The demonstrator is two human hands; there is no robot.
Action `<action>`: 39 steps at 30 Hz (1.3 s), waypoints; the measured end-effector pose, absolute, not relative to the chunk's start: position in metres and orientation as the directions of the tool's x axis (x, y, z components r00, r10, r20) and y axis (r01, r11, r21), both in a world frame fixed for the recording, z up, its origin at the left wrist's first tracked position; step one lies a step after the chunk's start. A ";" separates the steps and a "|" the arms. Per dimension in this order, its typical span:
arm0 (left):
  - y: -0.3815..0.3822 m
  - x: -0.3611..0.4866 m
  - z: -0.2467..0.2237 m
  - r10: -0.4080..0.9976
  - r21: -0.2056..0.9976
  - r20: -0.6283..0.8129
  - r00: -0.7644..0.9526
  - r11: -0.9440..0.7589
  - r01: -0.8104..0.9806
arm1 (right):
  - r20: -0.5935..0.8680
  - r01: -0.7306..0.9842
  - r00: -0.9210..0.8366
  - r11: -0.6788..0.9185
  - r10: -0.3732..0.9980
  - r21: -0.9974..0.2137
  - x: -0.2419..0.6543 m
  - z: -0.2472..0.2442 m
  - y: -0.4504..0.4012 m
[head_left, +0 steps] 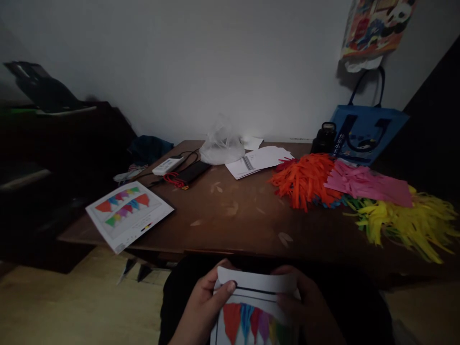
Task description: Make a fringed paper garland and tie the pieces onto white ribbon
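Note:
A white printed sheet (251, 297) with a picture of colourful hanging tassels is in front of my lap, below the table's front edge. My left hand (212, 297) grips its upper left side, the thumb lying on the front. On the upper right side, my right hand (302, 302) pinches the same sheet, dim and slightly blurred. The sheet's top edge curves between both hands, and its lower part runs out of view. A similar printed sheet (131, 215) lies at the table's left front corner, partly over the edge.
On the brown table (223, 211) are orange fringed paper (307, 179), pink paper (370, 182) and yellow fringed paper (409, 220). Behind them stand a dark bottle (324, 138) and a blue bag (366, 129). White papers (258, 160), a plastic bag (222, 143) and a power strip (168, 165) lie farther back.

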State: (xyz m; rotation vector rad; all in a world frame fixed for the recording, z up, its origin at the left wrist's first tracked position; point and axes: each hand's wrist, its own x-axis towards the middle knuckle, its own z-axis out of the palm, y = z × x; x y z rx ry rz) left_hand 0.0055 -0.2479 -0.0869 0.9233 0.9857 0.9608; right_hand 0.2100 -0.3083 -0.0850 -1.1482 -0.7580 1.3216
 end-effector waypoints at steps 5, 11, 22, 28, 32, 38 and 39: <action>-0.246 0.004 -0.084 0.937 0.965 -0.108 0.333 0.179 -0.192 | -0.140 -0.283 0.103 -0.105 0.985 -0.953 0.214 -0.082 -0.305; -0.246 -0.002 -0.083 0.934 0.989 -0.056 0.354 0.102 -0.111 | -0.237 -0.310 0.182 -0.173 0.954 -0.935 0.211 -0.074 -0.306; -0.244 0.000 -0.068 0.863 0.975 0.139 0.486 -0.035 -0.218 | 0.177 -0.116 0.139 0.193 0.974 -0.974 0.215 -0.076 -0.305; -0.244 0.003 -0.065 0.852 0.988 0.101 0.513 -0.027 -0.149 | 0.185 0.040 0.072 0.183 0.980 -0.982 0.220 -0.068 -0.303; -0.246 0.007 -0.059 0.848 0.987 0.158 0.506 -0.138 -0.076 | 0.243 0.047 0.051 0.240 0.969 -0.970 0.219 -0.068 -0.300; -0.248 0.008 -0.061 0.897 0.991 0.130 0.422 -0.124 -0.042 | 0.522 0.114 0.047 0.514 0.852 -0.850 0.218 -0.072 -0.295; -0.248 0.008 -0.062 0.896 0.991 0.132 0.425 -0.120 -0.054 | 0.542 0.131 0.033 0.534 0.840 -0.835 0.218 -0.073 -0.295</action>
